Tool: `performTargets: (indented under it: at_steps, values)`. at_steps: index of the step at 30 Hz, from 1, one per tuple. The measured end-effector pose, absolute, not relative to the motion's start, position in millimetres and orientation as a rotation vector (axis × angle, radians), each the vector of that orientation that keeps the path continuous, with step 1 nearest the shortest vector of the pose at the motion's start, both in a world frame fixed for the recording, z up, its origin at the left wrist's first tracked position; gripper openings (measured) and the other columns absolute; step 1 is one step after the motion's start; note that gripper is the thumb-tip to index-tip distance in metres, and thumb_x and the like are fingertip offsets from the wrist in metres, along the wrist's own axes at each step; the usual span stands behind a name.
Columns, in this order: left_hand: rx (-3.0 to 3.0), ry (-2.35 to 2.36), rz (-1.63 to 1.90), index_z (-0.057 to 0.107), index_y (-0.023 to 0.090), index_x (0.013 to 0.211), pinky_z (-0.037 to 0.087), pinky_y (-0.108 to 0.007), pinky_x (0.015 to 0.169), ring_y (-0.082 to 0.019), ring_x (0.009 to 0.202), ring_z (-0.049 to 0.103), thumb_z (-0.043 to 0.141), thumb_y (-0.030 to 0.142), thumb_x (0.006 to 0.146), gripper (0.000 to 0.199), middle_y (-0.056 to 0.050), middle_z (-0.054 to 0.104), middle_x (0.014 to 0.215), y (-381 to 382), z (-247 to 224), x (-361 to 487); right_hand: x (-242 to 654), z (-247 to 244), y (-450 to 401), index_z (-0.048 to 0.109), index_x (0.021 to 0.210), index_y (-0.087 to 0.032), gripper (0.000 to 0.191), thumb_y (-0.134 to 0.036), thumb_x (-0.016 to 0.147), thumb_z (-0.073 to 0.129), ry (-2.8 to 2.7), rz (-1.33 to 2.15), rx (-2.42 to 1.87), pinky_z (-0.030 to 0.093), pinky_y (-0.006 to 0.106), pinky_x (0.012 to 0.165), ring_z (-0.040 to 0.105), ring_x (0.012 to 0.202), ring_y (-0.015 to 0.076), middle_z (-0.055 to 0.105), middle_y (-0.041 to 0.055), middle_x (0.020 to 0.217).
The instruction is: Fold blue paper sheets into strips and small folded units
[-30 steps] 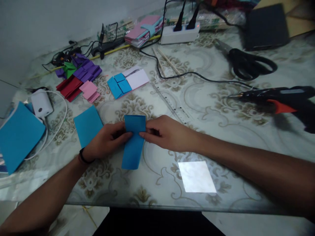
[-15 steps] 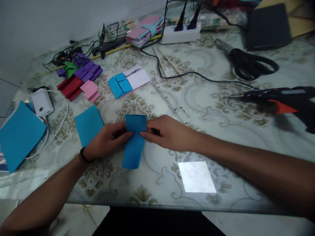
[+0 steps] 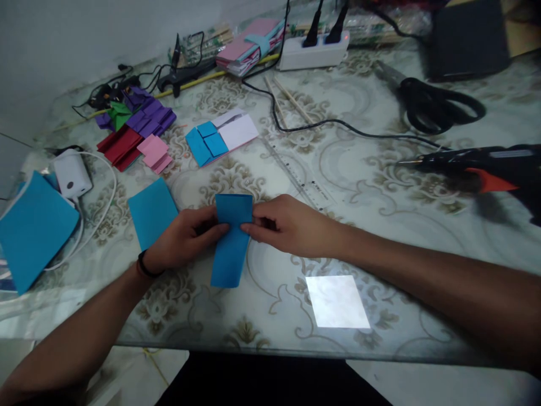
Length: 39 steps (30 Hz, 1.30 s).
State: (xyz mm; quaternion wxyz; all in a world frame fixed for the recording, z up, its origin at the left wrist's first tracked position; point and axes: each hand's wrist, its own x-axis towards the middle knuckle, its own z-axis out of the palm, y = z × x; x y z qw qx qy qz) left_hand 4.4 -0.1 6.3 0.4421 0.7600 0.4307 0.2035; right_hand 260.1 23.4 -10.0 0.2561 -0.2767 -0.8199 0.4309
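Both hands pinch a folded strip of blue paper (image 3: 230, 259), bent across near its upper third. My left hand (image 3: 188, 234) grips its left edge, thumb on top and fingers behind. On the opposite edge, my right hand (image 3: 283, 225) holds it the same way. A flat blue paper sheet (image 3: 152, 208) lies beside my left hand, partly covered by it. Farther back is a folded blue piece (image 3: 207, 144) on white paper (image 3: 240, 132). A clear ruler (image 3: 291, 172) rests beyond my right hand.
Black scissors (image 3: 439, 107) and a glue gun (image 3: 473, 163) with its cord lie to the right. Behind stands a white power strip (image 3: 313, 52). Red folded paper (image 3: 120, 148), purple folded paper (image 3: 152, 117) and a white adapter (image 3: 72, 172) are on the left. A bright reflection marks the tabletop.
The view has shifted very slightly. Both hands keep the same hold on the blue paper strip, with no clear movement.
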Motion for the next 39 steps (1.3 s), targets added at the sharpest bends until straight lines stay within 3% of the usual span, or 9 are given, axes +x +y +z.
performTargets:
  at_steps: [8, 14, 21, 35, 39]
  values:
    - [1.895, 1.094, 0.458, 0.075, 0.018, 0.112, 0.056, -0.026, 0.075, -0.019, 0.088, 0.071, 0.061, 0.042, 0.103, 0.029, -0.004, 0.078, 0.099, 0.0, 9.0, 5.1, 260.0, -9.3, 23.6, 0.046, 0.07, -0.019, 0.034, -0.033, 0.099, 0.057, -2.231, 1.177, -0.775, 0.026, 0.024, 0.057, 0.04, 0.053, 0.0073, 0.046, -0.0063, 0.057]
    - [1.906, 1.108, 0.465, 0.075, 0.019, 0.105, 0.056, -0.026, 0.073, -0.018, 0.084, 0.071, 0.062, 0.044, 0.102, 0.029, -0.003, 0.078, 0.094, 0.8, 7.4, 5.1, 260.1, -10.3, 23.4, 0.046, 0.069, -0.018, 0.035, -0.034, 0.099, 0.057, -2.23, 1.163, -0.77, 0.026, 0.025, 0.057, 0.04, 0.052, 0.0066, 0.046, -0.0063, 0.057]
    - [1.867, 1.085, 0.484, 0.075, 0.02, 0.119, 0.057, -0.025, 0.073, -0.019, 0.086, 0.072, 0.064, 0.043, 0.102, 0.031, -0.004, 0.08, 0.104, 0.5, 6.5, 3.6, 261.3, -10.2, 23.3, 0.049, 0.07, -0.018, 0.034, -0.034, 0.099, 0.057, -2.243, 1.163, -0.798, 0.026, 0.025, 0.057, 0.042, 0.054, 0.0072, 0.048, -0.0057, 0.058]
    - [1.891, 1.09, 0.486, 0.075, 0.019, 0.107, 0.056, -0.027, 0.073, -0.019, 0.084, 0.071, 0.063, 0.044, 0.102, 0.028, -0.004, 0.078, 0.097, 0.4, 6.1, 3.7, 261.7, -11.5, 23.6, 0.047, 0.068, -0.018, 0.036, -0.032, 0.098, 0.058, -2.228, 1.131, -0.767, 0.026, 0.024, 0.056, 0.04, 0.051, 0.0056, 0.045, -0.0068, 0.056]
    - [1.897, 1.075, 0.493, 0.075, 0.02, 0.111, 0.056, -0.027, 0.074, -0.018, 0.085, 0.07, 0.063, 0.043, 0.102, 0.027, -0.003, 0.078, 0.098, 0.7, 6.6, 4.8, 260.5, -11.4, 23.5, 0.046, 0.068, -0.018, 0.035, -0.031, 0.098, 0.058, -2.222, 1.137, -0.756, 0.026, 0.024, 0.055, 0.04, 0.051, 0.0057, 0.047, -0.0066, 0.056]
